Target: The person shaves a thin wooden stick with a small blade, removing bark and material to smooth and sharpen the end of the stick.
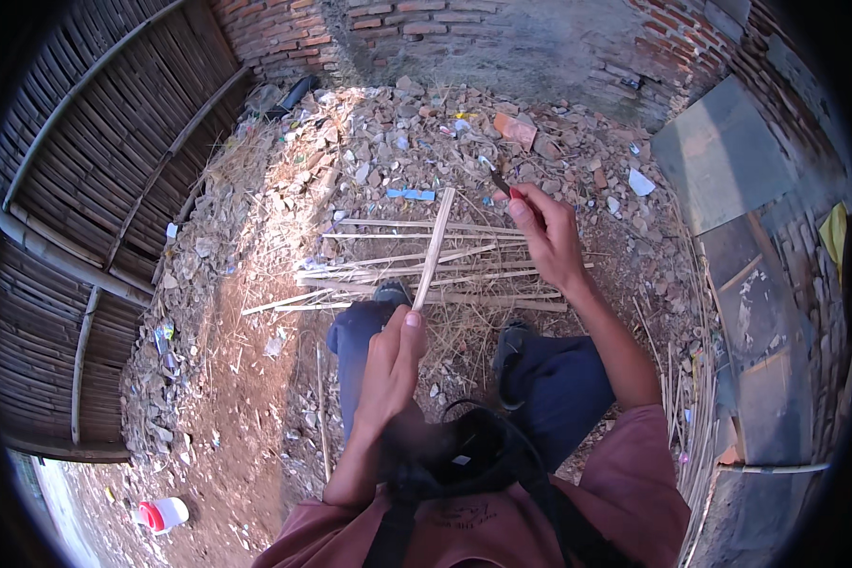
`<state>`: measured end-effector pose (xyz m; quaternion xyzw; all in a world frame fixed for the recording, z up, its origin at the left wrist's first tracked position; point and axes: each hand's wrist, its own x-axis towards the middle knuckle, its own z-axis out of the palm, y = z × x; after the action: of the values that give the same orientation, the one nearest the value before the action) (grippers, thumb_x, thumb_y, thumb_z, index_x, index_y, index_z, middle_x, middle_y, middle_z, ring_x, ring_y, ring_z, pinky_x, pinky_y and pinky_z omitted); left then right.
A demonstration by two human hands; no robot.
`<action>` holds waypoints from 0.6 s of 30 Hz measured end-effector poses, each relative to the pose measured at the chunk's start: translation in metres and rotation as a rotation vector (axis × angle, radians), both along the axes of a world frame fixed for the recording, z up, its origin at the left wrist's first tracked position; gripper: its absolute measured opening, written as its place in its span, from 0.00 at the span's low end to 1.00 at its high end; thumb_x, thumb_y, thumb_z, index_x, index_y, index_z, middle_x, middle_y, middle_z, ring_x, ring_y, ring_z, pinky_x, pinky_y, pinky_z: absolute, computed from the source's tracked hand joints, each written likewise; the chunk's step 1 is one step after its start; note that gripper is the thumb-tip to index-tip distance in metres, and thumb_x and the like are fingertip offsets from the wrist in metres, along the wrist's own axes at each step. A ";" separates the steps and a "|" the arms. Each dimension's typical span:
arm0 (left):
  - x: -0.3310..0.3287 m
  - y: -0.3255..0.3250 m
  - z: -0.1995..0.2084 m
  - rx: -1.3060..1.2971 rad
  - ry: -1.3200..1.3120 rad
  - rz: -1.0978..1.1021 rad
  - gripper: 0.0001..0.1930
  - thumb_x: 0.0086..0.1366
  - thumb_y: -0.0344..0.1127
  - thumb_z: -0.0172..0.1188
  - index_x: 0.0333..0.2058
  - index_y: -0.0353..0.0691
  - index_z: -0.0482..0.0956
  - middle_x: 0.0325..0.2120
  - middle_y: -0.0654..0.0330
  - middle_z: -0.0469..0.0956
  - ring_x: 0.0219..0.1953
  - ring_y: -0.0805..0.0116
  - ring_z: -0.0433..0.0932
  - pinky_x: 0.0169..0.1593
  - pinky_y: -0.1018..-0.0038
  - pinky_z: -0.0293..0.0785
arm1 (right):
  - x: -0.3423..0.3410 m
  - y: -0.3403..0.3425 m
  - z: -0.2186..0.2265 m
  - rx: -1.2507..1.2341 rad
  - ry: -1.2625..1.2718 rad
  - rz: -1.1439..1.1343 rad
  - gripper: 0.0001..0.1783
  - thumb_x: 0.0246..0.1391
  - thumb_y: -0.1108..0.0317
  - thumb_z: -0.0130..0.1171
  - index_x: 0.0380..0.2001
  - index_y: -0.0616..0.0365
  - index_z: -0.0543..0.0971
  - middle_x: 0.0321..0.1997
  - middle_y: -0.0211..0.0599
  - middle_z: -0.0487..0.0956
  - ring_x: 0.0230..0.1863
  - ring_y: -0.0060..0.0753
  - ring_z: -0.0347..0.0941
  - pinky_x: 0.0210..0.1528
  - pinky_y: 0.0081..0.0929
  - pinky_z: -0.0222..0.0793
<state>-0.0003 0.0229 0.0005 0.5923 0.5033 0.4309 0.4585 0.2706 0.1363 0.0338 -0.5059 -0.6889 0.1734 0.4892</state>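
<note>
My left hand (395, 364) is closed round the lower end of a pale bamboo strip (434, 248), which stands up and leans slightly right at its top. Off to the right and farther out, my right hand (551, 232) grips a small knife (502, 184) with a red handle, its dark blade pointing up and left. Blade and strip are apart. Beneath both hands, several split bamboo strips (369, 276) lie crosswise on the ground just beyond my feet.
Rubble and litter (379, 151) cover the ground up to a brick wall (426, 33). A bamboo-slat wall (76, 142) stands left, and flat panels (724, 156) lean at the right. A red-and-white container (164, 514) sits lower left. Long thin strips (701, 445) lie at my right.
</note>
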 end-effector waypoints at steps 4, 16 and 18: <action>0.003 0.003 0.006 -0.074 -0.030 -0.012 0.22 0.86 0.46 0.45 0.34 0.35 0.71 0.20 0.60 0.70 0.25 0.71 0.66 0.32 0.66 0.64 | -0.024 -0.020 -0.003 0.228 -0.131 0.221 0.17 0.70 0.54 0.67 0.47 0.58 0.86 0.32 0.34 0.86 0.25 0.29 0.79 0.29 0.30 0.72; 0.010 0.012 0.007 0.132 -0.143 0.007 0.11 0.74 0.33 0.69 0.47 0.32 0.80 0.28 0.62 0.83 0.32 0.81 0.75 0.36 0.76 0.72 | -0.055 -0.041 -0.023 0.300 -0.292 0.381 0.16 0.61 0.53 0.73 0.45 0.50 0.88 0.32 0.31 0.88 0.27 0.36 0.86 0.28 0.35 0.79; 0.008 0.012 0.010 0.105 -0.128 -0.006 0.12 0.73 0.32 0.70 0.48 0.32 0.80 0.29 0.62 0.85 0.33 0.81 0.76 0.37 0.76 0.73 | -0.056 -0.043 -0.025 0.284 -0.317 0.396 0.14 0.60 0.57 0.72 0.45 0.50 0.88 0.31 0.31 0.87 0.26 0.37 0.85 0.27 0.36 0.79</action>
<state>0.0077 0.0351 0.0102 0.5882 0.4481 0.4923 0.4592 0.2147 0.0936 0.0086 -0.3085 -0.8596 0.0861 0.3981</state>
